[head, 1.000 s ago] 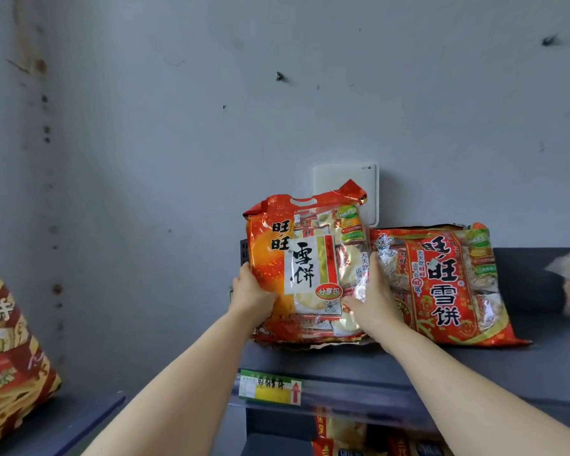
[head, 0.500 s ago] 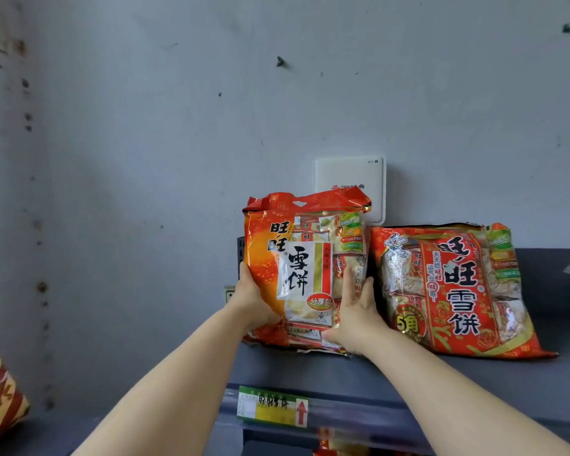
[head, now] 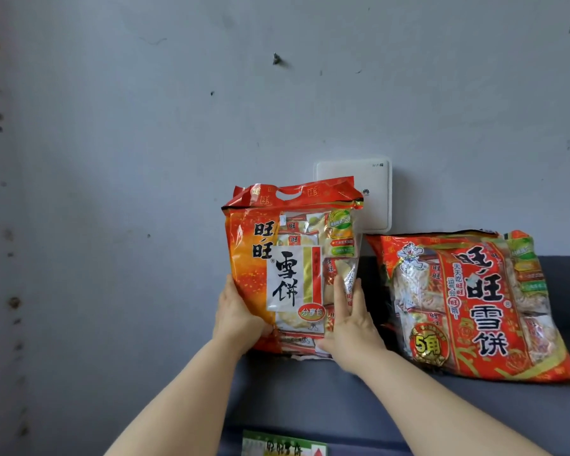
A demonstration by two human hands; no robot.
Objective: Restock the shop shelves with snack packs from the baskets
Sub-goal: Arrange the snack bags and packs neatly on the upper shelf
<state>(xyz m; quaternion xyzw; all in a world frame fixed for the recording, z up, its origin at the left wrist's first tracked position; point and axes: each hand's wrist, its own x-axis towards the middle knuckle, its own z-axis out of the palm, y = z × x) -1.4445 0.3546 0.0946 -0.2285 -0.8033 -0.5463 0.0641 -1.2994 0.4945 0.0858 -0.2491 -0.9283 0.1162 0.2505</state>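
Observation:
An orange snack pack (head: 287, 258) with a white label stands upright at the left end of the dark grey top shelf (head: 310, 396), its base on the shelf. My left hand (head: 236, 315) grips its lower left edge. My right hand (head: 351, 319) holds its lower right side, fingers laid up against the front. A larger red snack pack (head: 474, 304) leans against the back of the shelf just to the right, apart from the one I hold.
A white wall-mounted router box (head: 375, 199) sits behind the orange pack on the grey wall (head: 145, 159). A green and yellow price label (head: 283, 445) is clipped to the shelf's front edge. Bare shelf lies in front of both packs.
The orange pack has been stood straighter and shifted slightly left, opening a gap to the red pack. My view has come closer and the left-hand packs have left the frame.

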